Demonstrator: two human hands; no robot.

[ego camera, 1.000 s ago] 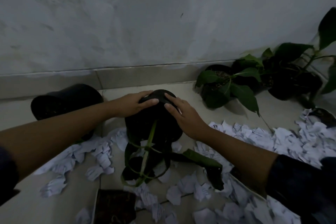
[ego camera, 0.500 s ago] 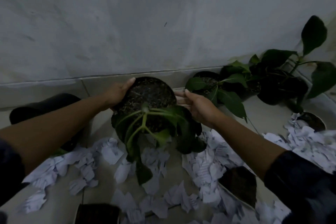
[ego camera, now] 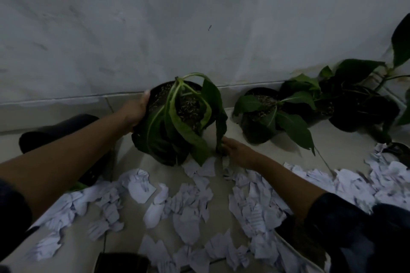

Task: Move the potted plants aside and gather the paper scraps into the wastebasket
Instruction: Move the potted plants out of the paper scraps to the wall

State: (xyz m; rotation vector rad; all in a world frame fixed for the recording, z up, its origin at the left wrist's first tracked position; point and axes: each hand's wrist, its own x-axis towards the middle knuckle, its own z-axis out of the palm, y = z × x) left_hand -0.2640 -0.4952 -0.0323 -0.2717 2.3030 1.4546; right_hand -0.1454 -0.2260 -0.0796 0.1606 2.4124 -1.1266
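A black pot (ego camera: 153, 139) of soil with drooping green leaves stands near the wall, tilted a little toward me. My left hand (ego camera: 135, 111) grips its rim on the left side. My right hand (ego camera: 237, 150) is low by the floor at the pot's right foot, fingers touching the tip of a hanging leaf (ego camera: 219, 122); the fingertips are hidden behind it. White paper scraps (ego camera: 188, 201) lie strewn over the floor in front of the pot and out to the right.
Two more potted plants (ego camera: 261, 115) (ego camera: 359, 108) stand along the wall on the right. A black round container (ego camera: 57, 128) lies at the left under my forearm. A dark object (ego camera: 122, 264) is at the bottom edge, a pale-rimmed dark container (ego camera: 306, 248) at bottom right.
The pot has moved away from me toward the wall and sits lower, more upright. My right hand has left the rim and dropped to the floor beside the pot.
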